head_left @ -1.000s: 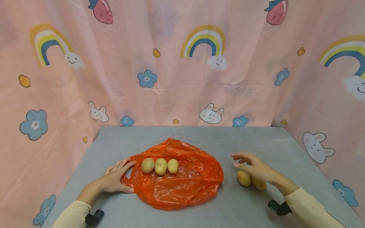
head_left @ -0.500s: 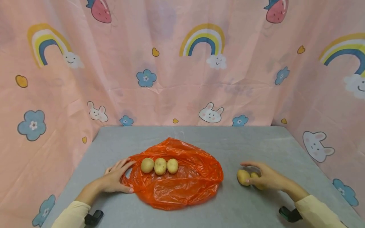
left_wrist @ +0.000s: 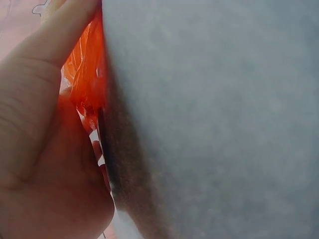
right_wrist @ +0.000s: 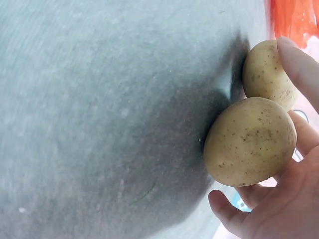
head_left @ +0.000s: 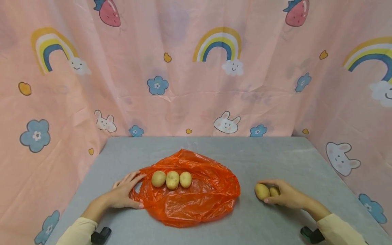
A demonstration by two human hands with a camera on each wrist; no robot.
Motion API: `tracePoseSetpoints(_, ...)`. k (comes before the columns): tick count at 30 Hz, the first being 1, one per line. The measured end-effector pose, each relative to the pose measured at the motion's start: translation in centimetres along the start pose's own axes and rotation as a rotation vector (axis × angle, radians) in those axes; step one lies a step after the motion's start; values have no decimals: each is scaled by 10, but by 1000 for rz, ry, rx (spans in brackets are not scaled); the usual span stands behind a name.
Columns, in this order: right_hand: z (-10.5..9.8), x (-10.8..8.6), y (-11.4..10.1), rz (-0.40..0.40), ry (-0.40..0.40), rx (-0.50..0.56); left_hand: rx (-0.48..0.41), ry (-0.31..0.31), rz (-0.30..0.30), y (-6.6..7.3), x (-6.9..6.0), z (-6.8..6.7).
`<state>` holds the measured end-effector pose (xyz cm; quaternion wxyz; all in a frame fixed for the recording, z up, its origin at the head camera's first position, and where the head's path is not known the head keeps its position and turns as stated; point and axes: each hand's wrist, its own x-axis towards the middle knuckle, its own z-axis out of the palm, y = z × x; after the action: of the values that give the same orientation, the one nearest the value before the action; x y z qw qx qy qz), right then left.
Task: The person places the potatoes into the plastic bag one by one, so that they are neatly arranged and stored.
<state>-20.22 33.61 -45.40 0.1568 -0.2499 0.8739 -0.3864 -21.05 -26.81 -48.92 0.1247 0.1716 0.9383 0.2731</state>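
An orange plastic bag (head_left: pixel 199 207) lies spread on the table. Three potatoes (head_left: pixel 173 180) sit in a row on it, towards its left side. My left hand (head_left: pixel 124 194) rests at the bag's left edge with fingers spread, thumb and fingertips touching the plastic. In the left wrist view, the bag (left_wrist: pixel 87 69) shows behind the thumb. Right of the bag, my right hand (head_left: pixel 286 195) holds two potatoes side by side on the table. Its thumb touches the left potato (head_left: pixel 262 192); the right potato (right_wrist: pixel 249 142) lies nearer the palm, partly hidden in the head view.
The grey table (head_left: pixel 147 146) carries everything. A pink curtain (head_left: pixel 183 105) printed with rainbows and rabbits hangs behind it and along both sides. Black wrist devices (head_left: pixel 310 234) sit under both forearms.
My right hand has come down from above the two potatoes and moved slightly right, its thumb and fingers now around them. The left hand, bag and three potatoes on it stay put.
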Motion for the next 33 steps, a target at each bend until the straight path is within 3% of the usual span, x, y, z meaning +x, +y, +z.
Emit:
tracePoseSetpoints(12, 2, 0, -3, 0, 31, -34, 13, 3, 11, 1, -1, -2)
tracePoseSetpoints(19, 0, 2, -4, 39, 43, -103, 32, 3, 43, 7, -3, -5)
tracePoseSetpoints(23, -1, 5, -7, 57, 57, -141, 37, 3, 29, 5, -2, -4)
tracePoseSetpoints(27, -3, 7, -13, 60, 87, -122, 36, 13, 24, 1, 0, -1)
tracePoseSetpoints(33, -11, 6, -24, 50, 162, -139, 33, 5, 62, 8, -5, -6)
